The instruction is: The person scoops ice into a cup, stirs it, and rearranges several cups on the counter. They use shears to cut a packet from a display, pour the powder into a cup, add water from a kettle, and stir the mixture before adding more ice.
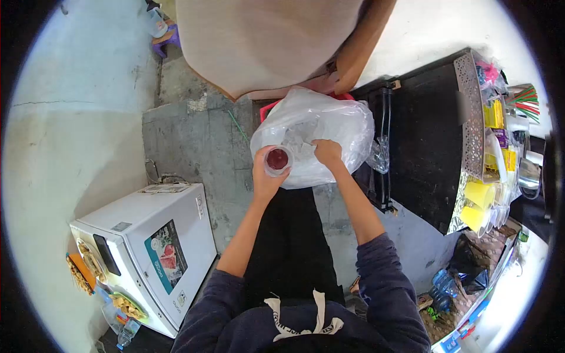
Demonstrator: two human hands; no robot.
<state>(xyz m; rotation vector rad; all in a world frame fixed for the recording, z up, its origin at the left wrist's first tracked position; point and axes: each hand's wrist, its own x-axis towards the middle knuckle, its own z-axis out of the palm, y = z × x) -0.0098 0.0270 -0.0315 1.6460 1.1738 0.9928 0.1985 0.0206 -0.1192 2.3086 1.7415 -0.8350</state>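
My left hand [267, 183] is wrapped round a clear plastic cup [276, 159] with dark red liquid in it. The cup is held over the near left edge of a big clear plastic bag [344, 120]. Inside the bag's opening lie clear, glassy pieces that look like ice [299, 134]. My right hand [328, 153] is at the right side of that opening, its fingers curled closed. Whatever is between those fingers is too small to make out. Part of a red container [266, 110] shows under the bag.
A white fridge [138, 247] stands at left, with plates of food on it. To the right is a black table [421, 141]; beyond it are yellow cups [479, 194], straws [525, 103] and packets. A beige cloth [265, 47] hangs ahead. A green straw [238, 125] lies on the floor.
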